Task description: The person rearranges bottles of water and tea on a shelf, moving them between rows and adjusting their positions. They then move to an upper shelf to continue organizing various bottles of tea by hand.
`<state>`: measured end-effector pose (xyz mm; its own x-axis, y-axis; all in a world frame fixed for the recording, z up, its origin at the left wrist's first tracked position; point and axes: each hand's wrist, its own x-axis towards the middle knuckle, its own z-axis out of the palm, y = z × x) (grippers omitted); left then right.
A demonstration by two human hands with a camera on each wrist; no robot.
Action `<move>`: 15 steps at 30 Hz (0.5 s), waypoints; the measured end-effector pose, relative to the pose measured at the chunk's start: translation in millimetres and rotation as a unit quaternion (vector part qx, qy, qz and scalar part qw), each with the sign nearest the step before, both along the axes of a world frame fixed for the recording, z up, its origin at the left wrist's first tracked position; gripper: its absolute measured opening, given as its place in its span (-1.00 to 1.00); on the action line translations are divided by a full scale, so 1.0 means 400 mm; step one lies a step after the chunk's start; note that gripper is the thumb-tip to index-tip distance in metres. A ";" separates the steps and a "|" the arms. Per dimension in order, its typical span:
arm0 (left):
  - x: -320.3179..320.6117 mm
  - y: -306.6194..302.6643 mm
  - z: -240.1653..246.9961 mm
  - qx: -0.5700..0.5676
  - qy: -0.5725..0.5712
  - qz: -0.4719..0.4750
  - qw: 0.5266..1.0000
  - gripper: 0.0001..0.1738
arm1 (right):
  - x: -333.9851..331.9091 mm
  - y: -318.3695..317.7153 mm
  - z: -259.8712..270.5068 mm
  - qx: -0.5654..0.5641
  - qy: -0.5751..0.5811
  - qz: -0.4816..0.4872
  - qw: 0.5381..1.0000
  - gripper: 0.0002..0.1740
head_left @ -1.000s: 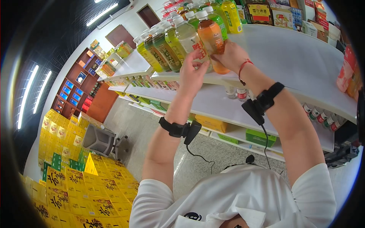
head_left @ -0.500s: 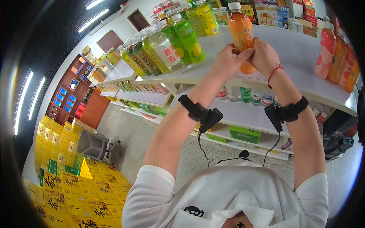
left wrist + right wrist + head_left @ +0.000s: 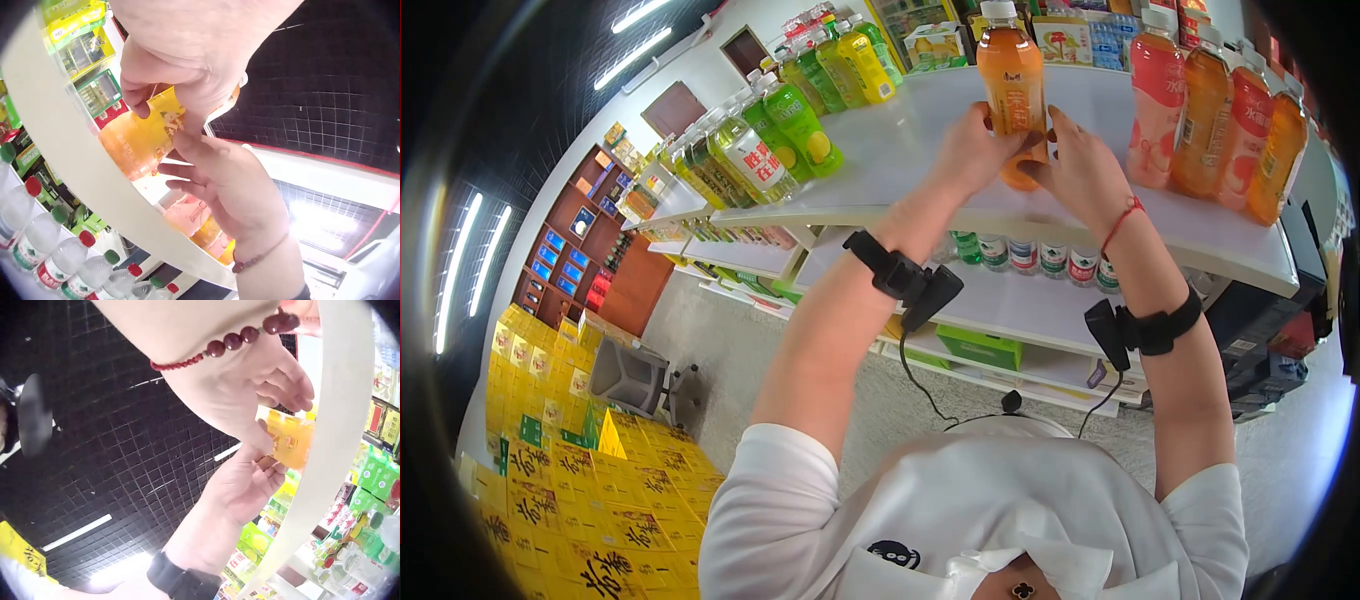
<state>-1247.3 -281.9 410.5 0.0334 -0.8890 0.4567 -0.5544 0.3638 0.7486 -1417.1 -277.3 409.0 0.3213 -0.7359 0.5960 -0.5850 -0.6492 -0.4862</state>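
Note:
An orange drink bottle (image 3: 1010,75) with a white cap stands upright at the front edge of the white shelf top. Its label shows orange and yellow in the left wrist view. My left hand (image 3: 980,155) grips the lower part of it, with the thumb laid across the front. On the other side, my right hand (image 3: 1090,175) has its fingers loosely bent and spread beside the bottle, the thumb close to its base. In the right wrist view the right hand covers much of the orange bottle (image 3: 292,440).
Pink and orange bottles (image 3: 1205,120) stand in a row at the right end of the shelf top (image 3: 900,150). Green-labelled bottles (image 3: 800,125) and a clear bottle (image 3: 752,160) stand to the left. Several water bottles (image 3: 65,262) line the shelf below.
Both hands have carried the orange bottle rightward, away from the left group of bottles, toward the row at the right end. The right hand's fingers have loosened from it.

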 end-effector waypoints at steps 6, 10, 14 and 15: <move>-0.055 -0.066 -0.011 -0.011 0.027 -0.053 0.998 -0.44 | -0.113 0.016 -0.044 -0.036 0.006 0.000 0.999 -0.62; -0.132 -0.096 0.012 0.013 0.009 -0.076 0.997 -0.52 | -0.164 0.011 -0.043 -0.012 0.016 0.022 1.000 -0.71; -0.189 -0.143 0.002 -0.002 0.016 -0.097 0.995 -0.53 | -0.189 0.011 -0.044 0.022 0.025 0.024 0.999 -0.76; -0.199 -0.147 0.002 0.004 0.023 -0.101 0.995 -0.53 | -0.191 0.010 -0.048 0.030 0.023 0.022 0.999 -0.77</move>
